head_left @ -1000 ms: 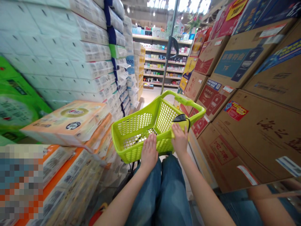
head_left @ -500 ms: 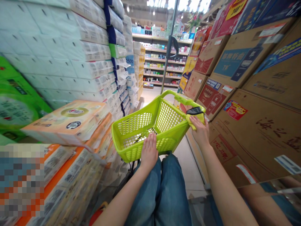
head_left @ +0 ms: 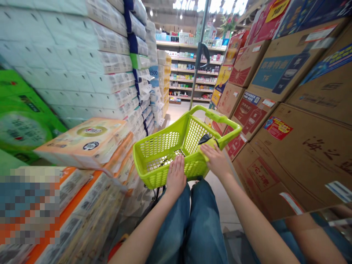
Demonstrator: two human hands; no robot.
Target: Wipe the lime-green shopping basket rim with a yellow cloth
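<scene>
A supermarket aisle runs ahead, with shelves of small packaged goods (head_left: 192,69) at its far end. Tall stacks of plastic-wrapped tissue packs (head_left: 104,62) line the left side, and large printed cardboard cartons (head_left: 302,161) are piled along the right. A metal pole (head_left: 198,69) rises beyond a lime-green plastic shopping basket (head_left: 162,161), which sits directly in front of the person's jeans-clad legs (head_left: 203,220).

The left hand (head_left: 176,176) lies open, fingers relaxed and pointing forward, over the basket's near rim, not clenched. The right hand (head_left: 216,161) reaches to the rim's right end, its fingers (head_left: 209,152) spread over a yellow-green soft item (head_left: 207,145). That item sits at the basket's right corner, just beyond the right hand and well beside the left. The fingers touch it, but whether they actually grip it cannot be told. A black piece (head_left: 205,139) lies on top of the item.
</scene>
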